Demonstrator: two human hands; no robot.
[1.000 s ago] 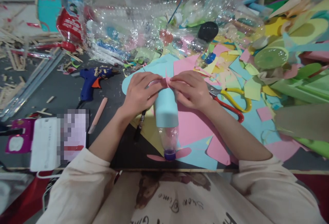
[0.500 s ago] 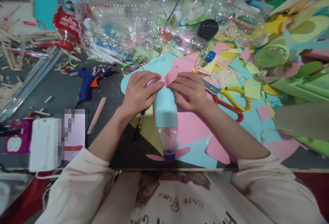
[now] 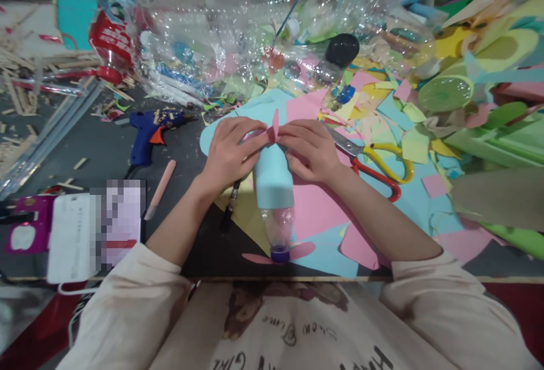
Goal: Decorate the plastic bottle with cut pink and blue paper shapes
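Observation:
A clear plastic bottle point(image 3: 278, 225) with a purple cap point(image 3: 280, 254) lies with its cap toward me, wrapped in light blue paper point(image 3: 275, 180). At the far end of the wrap, a small pink paper piece point(image 3: 274, 127) stands up between my hands. My left hand point(image 3: 234, 146) pinches it from the left, and my right hand point(image 3: 311, 148) has its fingertips closed on its right side. Pink paper petals point(image 3: 301, 251) show beside the cap. Pink and blue sheets lie beneath the bottle.
Scissors point(image 3: 374, 169) with yellow and red handles lie right of my right hand. A blue glue gun point(image 3: 144, 135), a pink marker point(image 3: 161, 188) and a white device point(image 3: 70, 239) are at left. Clear plastic bottles and wrap point(image 3: 238, 35) fill the back; paper scraps point(image 3: 414, 143) cover the right.
The pink piece has turned from leaning right to standing nearly upright. My right hand has shifted slightly left, closer to my left hand.

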